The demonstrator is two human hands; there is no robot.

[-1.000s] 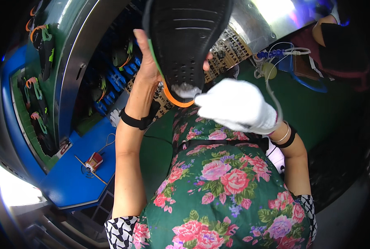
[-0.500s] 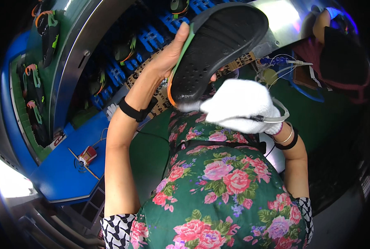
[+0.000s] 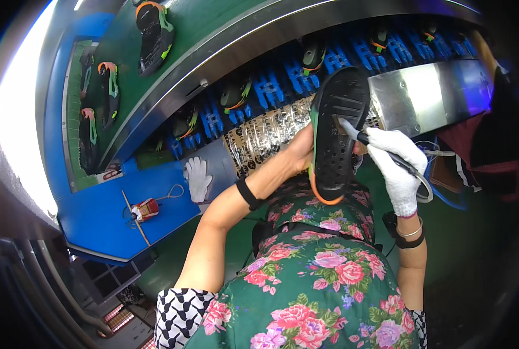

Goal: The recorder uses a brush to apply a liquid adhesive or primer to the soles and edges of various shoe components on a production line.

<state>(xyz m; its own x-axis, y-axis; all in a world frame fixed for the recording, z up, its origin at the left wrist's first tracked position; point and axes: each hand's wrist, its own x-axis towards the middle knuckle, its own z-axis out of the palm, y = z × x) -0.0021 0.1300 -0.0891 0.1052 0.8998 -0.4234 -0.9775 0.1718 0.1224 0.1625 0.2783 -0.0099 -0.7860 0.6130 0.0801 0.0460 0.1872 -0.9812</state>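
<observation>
My bare left hand (image 3: pixel 302 150) grips a shoe (image 3: pixel 332 166) by its side, fingers wrapped behind it. The shoe stands nearly upright with its black underside toward me; rows of small holes and grooves mark it, and green and orange show along its edge. In a white knitted glove, my right hand (image 3: pixel 398 160) is closed around the dark handle of a brush (image 3: pixel 362 137). A pale hose runs back from the brush past the glove. Its light bristles touch the middle of the shoe's underside.
Beyond my hands runs a conveyor with blue racks (image 3: pixel 269 90) holding several shoes. More shoe parts (image 3: pixel 155 38) lie on the green belt at upper left. A white glove (image 3: pixel 198 179) and a red-and-white object (image 3: pixel 146 209) with a stick lie on the blue table (image 3: pixel 96 224).
The shoe has turned more upright and shifted right and down in view. The brush has gone from its orange-edged end to the middle of the underside. The view has swung, showing more conveyor.
</observation>
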